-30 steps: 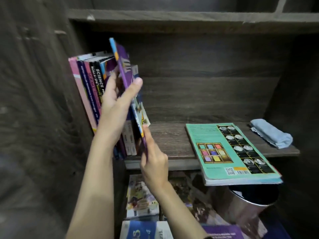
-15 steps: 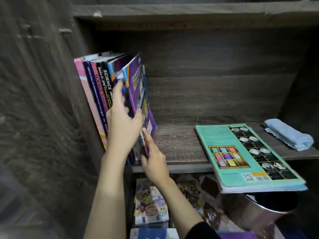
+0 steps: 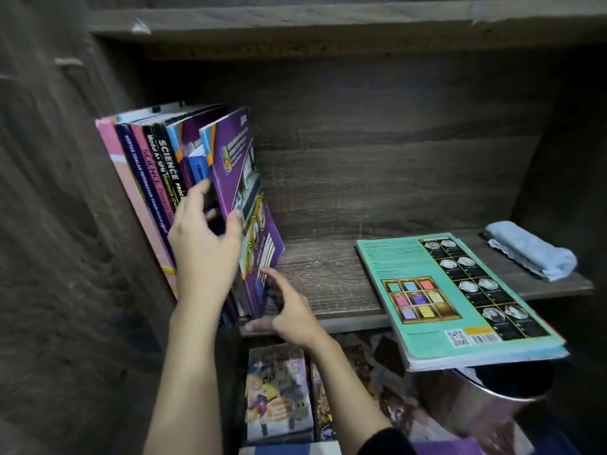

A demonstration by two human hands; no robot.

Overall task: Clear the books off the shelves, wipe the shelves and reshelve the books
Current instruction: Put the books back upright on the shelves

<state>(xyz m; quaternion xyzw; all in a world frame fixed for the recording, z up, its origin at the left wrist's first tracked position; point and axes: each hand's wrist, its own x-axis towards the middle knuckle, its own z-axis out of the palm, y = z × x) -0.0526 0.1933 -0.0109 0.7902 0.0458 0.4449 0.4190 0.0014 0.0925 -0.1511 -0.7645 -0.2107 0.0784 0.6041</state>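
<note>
Several books (image 3: pixel 154 178) stand leaning against the left wall of the dark wooden shelf (image 3: pixel 328 284). A purple book (image 3: pixel 239 178) is the outermost of them. My left hand (image 3: pixel 203 244) grips its front edge, thumb on the cover and fingers behind it. My right hand (image 3: pixel 289 310) sits at the book's bottom corner by the shelf's front edge, fingers loosely curled and touching the cover. A teal book (image 3: pixel 453 297) lies flat on the shelf's right half, overhanging the front edge. A folded light-blue cloth (image 3: pixel 532 251) lies at the far right.
Below the shelf lie more books and magazines (image 3: pixel 279 392) with colourful covers. A shiny metal bin (image 3: pixel 476 405) stands under the overhanging teal book. Another shelf board (image 3: pixel 328 24) runs overhead.
The purple book has gone from raised above the row down onto the shelf against the other books. My right hand slid lower, to the book's bottom corner.
</note>
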